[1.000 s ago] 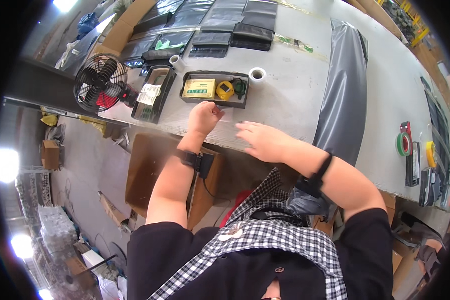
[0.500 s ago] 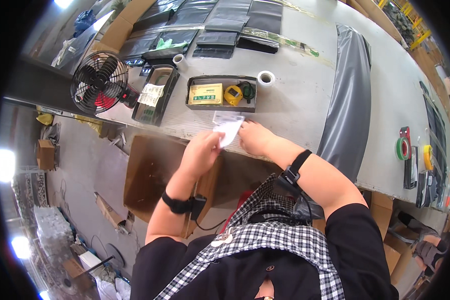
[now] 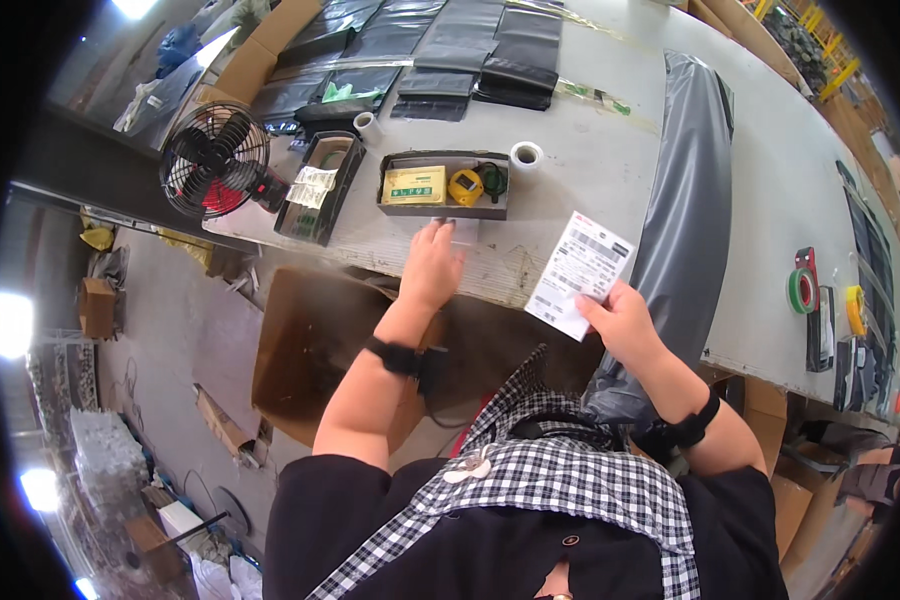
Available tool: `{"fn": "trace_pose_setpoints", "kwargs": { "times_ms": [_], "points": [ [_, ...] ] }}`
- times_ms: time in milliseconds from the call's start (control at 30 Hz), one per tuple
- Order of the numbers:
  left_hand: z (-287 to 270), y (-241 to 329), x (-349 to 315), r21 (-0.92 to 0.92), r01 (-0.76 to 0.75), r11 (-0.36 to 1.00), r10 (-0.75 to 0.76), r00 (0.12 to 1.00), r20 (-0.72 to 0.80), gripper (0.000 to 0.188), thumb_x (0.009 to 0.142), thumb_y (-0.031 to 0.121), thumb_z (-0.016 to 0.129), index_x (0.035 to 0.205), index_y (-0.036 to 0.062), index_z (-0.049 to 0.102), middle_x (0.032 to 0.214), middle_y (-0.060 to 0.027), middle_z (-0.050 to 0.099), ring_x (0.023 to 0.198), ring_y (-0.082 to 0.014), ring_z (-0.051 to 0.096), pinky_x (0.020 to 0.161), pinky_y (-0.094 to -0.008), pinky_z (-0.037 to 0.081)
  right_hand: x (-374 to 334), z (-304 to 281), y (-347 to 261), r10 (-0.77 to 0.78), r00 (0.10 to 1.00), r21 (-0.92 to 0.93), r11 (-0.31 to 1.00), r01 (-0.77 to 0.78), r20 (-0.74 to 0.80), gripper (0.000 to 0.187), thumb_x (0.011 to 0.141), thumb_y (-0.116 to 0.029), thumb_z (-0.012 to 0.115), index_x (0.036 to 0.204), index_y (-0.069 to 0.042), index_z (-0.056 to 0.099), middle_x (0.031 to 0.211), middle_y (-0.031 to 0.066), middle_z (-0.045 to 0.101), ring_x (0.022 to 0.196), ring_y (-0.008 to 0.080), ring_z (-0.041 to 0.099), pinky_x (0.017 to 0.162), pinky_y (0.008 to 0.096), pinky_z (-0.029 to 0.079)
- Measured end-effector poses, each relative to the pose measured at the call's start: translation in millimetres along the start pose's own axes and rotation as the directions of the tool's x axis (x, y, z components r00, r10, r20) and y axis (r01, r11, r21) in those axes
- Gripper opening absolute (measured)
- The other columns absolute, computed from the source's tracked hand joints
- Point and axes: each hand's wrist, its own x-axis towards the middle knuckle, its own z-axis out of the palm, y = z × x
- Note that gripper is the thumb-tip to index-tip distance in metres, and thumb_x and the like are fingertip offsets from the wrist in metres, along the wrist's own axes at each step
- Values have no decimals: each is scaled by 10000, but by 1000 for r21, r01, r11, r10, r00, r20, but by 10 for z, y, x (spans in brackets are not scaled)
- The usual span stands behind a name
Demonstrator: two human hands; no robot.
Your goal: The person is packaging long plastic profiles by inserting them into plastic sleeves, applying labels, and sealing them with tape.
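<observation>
My right hand (image 3: 625, 322) pinches the lower right corner of a white printed shipping label (image 3: 592, 262), held up over the front edge of the table. Just behind the label lies a long grey plastic-wrapped parcel (image 3: 685, 210), its near end hanging off the table. My left hand (image 3: 432, 265) rests at the table's front edge with fingers stretched out and the thumb apart. Its fingertips are beside a small pale slip (image 3: 463, 232), in front of a dark open box (image 3: 440, 211). In that box are a yellow card carton (image 3: 414, 187) and a yellow tape measure (image 3: 465, 188).
A black fan (image 3: 216, 160) stands at the left end of the table, beside a narrow dark tray (image 3: 308, 222). Two white rolls (image 3: 526, 156) stand behind. Stacks of dark plastic bags (image 3: 440, 75) lie at the back. Tape rolls (image 3: 802, 290) lie right; a cardboard box (image 3: 305, 350) sits below.
The label has moved right and turned its printed side up, now in my right hand alone. My left hand has let go of it and shifted slightly right and forward.
</observation>
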Motion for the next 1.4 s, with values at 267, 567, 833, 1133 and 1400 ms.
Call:
{"fn": "trace_pose_setpoints", "kwargs": {
  "times_ms": [267,567,833,1133,1400],
  "points": [
    [200,18,123,217,74,973,-100,989,112,426,763,191,654,1124,-8,545,1120,-201,554,987,-380,504,902,-425,418,-331,-410,70,-17,998,100,995,23,-59,256,904,-45,565,1150,23,549,1082,78,632,962,128,597,858,271,469],
    [54,210,36,257,31,966,-51,996,70,451,744,166,664,1147,7,536,1146,-192,564,1035,-373,504,929,-421,403,-523,-544,43,-53,999,147,988,51,12,272,899,-24,561,1162,38,533,1111,89,622,988,133,594,874,280,469],
    [-358,1734,-338,-608,788,-98,-91,601,794,233,850,97,642,1069,31,599,895,-23,629,769,-77,580,641,-177,449,-613,-644,-62,-120,993,75,990,119,3,283,890,-5,551,1166,46,521,1103,92,620,969,130,602,858,281,487],
    [-373,2033,-357,-685,707,-177,-96,680,727,90,844,73,652,903,37,593,763,-23,604,626,-56,525,510,-155,388,-792,-716,-152,-157,988,134,979,154,10,289,895,-9,553,1173,55,506,1108,99,615,974,127,600,866,278,492],
    [-331,2163,-384,-676,722,-147,-46,678,733,84,841,79,656,892,41,602,785,-13,622,645,-37,537,507,-137,396,-911,-783,-139,-189,982,178,966,187,-6,286,899,-12,549,1173,56,502,1111,100,616,981,129,598,872,280,488]
  ]
}}
